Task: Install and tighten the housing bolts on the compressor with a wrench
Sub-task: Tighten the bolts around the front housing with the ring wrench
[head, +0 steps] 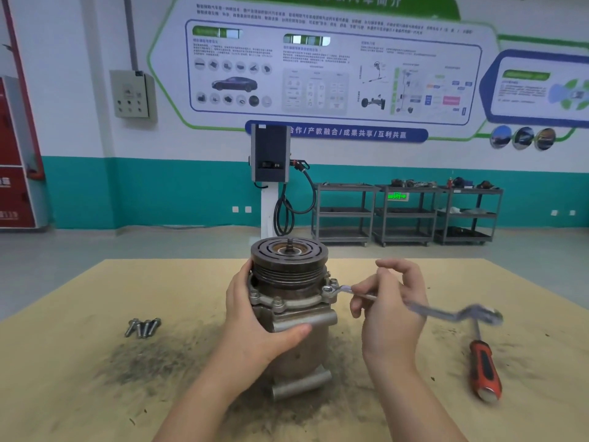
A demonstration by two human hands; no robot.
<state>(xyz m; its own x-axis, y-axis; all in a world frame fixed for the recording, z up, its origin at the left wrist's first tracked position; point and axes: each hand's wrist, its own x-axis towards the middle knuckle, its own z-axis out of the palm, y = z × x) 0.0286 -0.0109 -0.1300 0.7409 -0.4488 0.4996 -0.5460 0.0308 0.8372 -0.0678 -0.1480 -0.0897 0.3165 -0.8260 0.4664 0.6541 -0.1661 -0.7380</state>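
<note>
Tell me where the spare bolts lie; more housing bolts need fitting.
The loose silver steel bolts lie clustered on the tan table, left of the grey compressor.

Looks like an automotive training workshop, the vocational-school kind. Big wall poster (331, 68) with a car picture, part photos and diagrams, white wall with a teal band along the bottom. There's an EV charging post (270, 161) with its cable looped down, standing on a plain grey floor. Three metal shelf carts (404, 215) sit along the wall with car parts on top. Grey electrical box (132, 94) on the wall, red cabinet (16, 154) at the left. The workbench (79, 378) is grimy with dark metal dust.
</note>
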